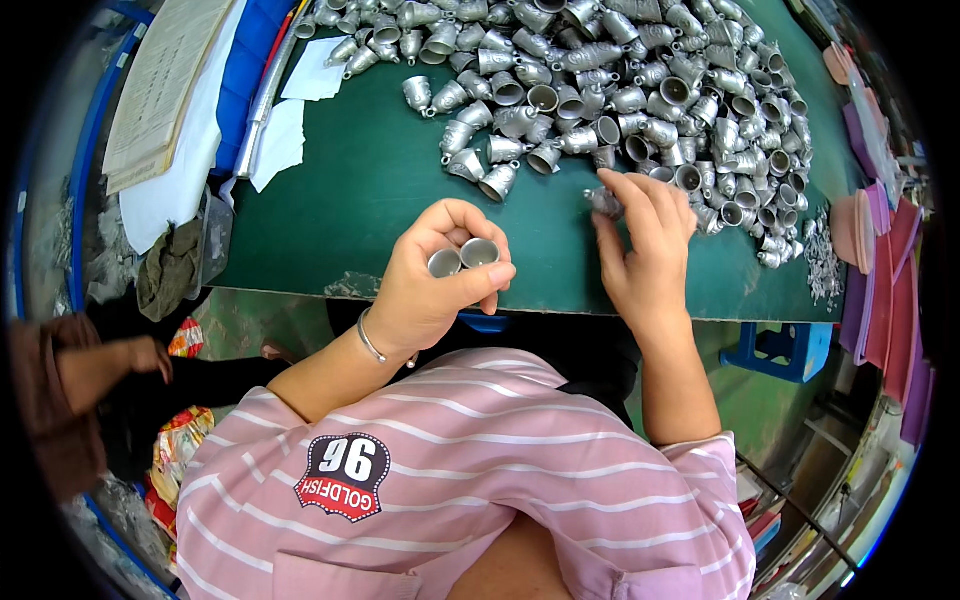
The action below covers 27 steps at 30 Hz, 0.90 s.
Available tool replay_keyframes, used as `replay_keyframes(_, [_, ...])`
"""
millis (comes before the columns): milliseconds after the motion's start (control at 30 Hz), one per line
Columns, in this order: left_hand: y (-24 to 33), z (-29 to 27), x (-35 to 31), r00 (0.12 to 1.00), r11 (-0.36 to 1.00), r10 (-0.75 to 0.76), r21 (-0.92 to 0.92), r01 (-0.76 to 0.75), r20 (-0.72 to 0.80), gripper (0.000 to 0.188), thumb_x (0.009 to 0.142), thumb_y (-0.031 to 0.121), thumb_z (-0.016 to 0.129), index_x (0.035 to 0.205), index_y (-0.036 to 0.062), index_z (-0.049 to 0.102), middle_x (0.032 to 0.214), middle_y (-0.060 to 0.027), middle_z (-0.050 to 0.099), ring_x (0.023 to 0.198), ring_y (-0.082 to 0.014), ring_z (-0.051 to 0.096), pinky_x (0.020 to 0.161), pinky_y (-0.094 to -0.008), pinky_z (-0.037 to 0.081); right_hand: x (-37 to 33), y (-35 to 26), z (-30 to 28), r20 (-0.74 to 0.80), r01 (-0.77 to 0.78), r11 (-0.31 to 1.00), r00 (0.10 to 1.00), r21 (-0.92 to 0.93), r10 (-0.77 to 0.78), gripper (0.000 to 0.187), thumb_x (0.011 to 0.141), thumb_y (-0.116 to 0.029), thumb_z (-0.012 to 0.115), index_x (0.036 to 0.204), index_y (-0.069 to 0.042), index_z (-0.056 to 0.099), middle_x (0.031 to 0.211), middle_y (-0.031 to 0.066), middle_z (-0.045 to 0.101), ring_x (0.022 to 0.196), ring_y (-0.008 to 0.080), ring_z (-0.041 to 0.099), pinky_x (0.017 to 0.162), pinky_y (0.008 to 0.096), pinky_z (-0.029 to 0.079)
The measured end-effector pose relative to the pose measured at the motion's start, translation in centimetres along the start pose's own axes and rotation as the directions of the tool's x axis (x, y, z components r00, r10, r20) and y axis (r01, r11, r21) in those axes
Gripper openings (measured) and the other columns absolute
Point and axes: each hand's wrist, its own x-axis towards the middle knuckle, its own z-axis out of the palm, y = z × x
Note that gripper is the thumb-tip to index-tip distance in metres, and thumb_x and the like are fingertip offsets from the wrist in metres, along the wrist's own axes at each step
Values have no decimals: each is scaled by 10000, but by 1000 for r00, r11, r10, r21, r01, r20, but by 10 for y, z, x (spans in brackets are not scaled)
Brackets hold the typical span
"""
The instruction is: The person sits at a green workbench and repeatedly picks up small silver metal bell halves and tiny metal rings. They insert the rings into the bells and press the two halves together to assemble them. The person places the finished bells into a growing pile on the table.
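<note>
In my left hand (445, 262) I hold two small grey metal bells (480, 252), side by side with their round mouths facing up. The fingers curl behind them and the thumb lies across the front. My right hand (645, 235) pinches another small bell (604, 202) between thumb and fingertips, just above the table at the near edge of the pile. The pile of bells (620, 100) spreads over the far and right part of the green table (330, 220). Many lie on their sides, with cup-shaped mouths and small loops on top.
Small metal bits (822, 260) lie at the table's right edge. Pink and purple bins (890, 280) stand farther right, with a blue stool (780, 350) below. At left are papers (165, 95), a blue tray (255, 75), a dark cloth (168, 270) and another person's hand (148, 357).
</note>
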Motion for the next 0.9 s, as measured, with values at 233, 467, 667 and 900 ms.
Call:
replay_keyframes(233, [10, 19, -1, 979, 966, -110, 213, 147, -173, 372, 813, 21, 639, 1158, 2, 501, 961, -106, 613, 781, -134, 615, 553, -220, 515, -15, -34, 13, 377, -338, -189, 895, 922, 240, 232, 803, 87, 623, 1020, 34, 561, 1070, 123, 567, 958, 171, 584, 838, 288, 489])
replay_keyframes(467, [9, 20, -5, 986, 868, 72, 496, 11, -148, 283, 787, 78, 714, 1043, 19, 608, 954, -35, 621, 772, -83, 575, 679, -227, 485, -22, -39, 22, 256, -263, 17, 949, 965, 186, 227, 817, 68, 623, 1034, 37, 566, 1048, 133, 601, 904, 163, 601, 792, 268, 508])
replay_keyframes(667, [5, 15, -5, 921, 607, 388, 744, -278, 28, 314, 726, 28, 740, 1015, 44, 617, 948, -71, 588, 776, -137, 598, 706, -246, 483, -25, -26, 18, 485, -471, -133, 868, 872, 109, 228, 833, 23, 632, 1055, 45, 584, 992, 108, 613, 864, 149, 605, 759, 253, 506])
replay_keyframes(900, [7, 19, -7, 896, 609, 435, 704, -365, 88, 296, 691, 3, 766, 956, 35, 636, 920, -67, 586, 746, -135, 592, 638, -246, 481, -25, -31, 26, 326, -307, -186, 942, 933, 82, 247, 771, 107, 644, 994, 34, 564, 1018, 103, 548, 972, 186, 572, 849, 320, 496])
